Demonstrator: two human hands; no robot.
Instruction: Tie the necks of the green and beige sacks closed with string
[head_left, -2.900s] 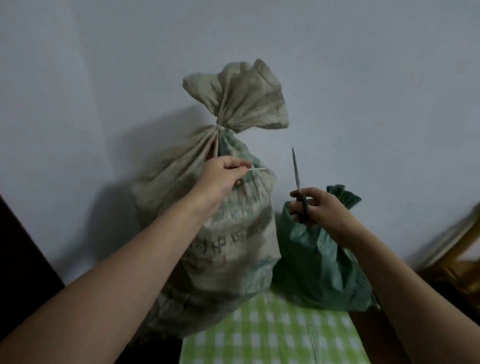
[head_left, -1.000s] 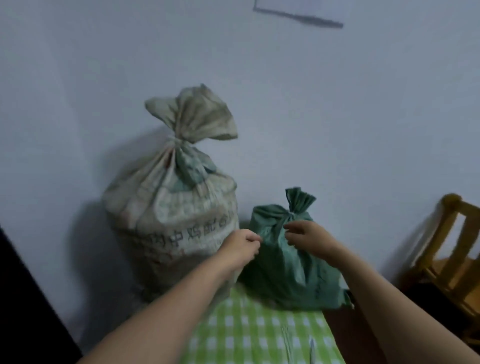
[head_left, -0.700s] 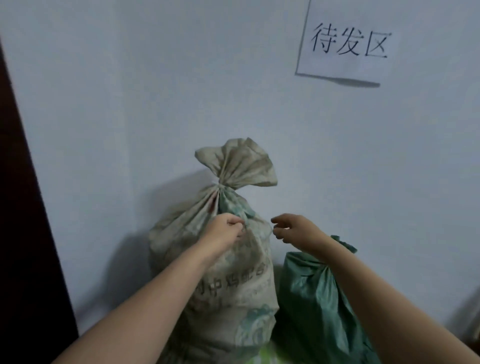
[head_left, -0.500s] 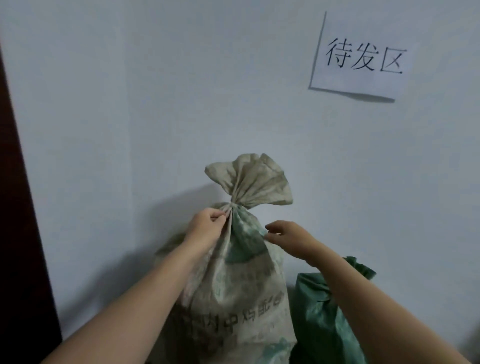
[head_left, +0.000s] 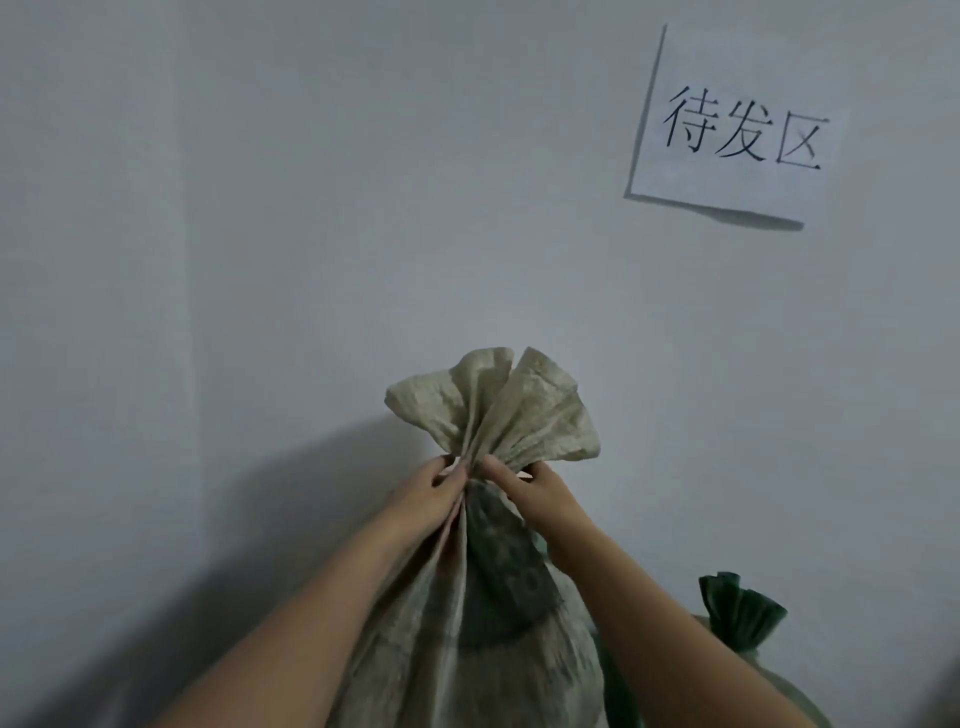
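The beige sack (head_left: 467, 623) is seen in the lower middle of the frame, standing against the wall (head_left: 260, 208). Its gathered neck is found just under the fanned-out top. The neck is pinched from both sides: the left hand (head_left: 431, 499) is closed on it from the left and the right hand (head_left: 540, 493) from the right, with the fingertips almost meeting. Whether the string itself or only the cloth is held cannot be told, because the string is covered by the fingers.

Half a second before, only the left hand was placed at the neck and the right hand was kept a little lower, beside it. Now the right hand is brought up to the neck too. The scissors that were carried in the right hand some seconds ago are no longer held. From this it is judged that the string ends are already cut, and that the knot on this sack is being tested or pulled tighter, not started.

The green sack (head_left: 740, 613) is shown only partly, in the lower right corner, well apart from both hands. Its neck looks already gathered closed, though no string can be made out there. A paper sign (head_left: 737, 130) with three printed characters is fixed in the upper right of the frame.
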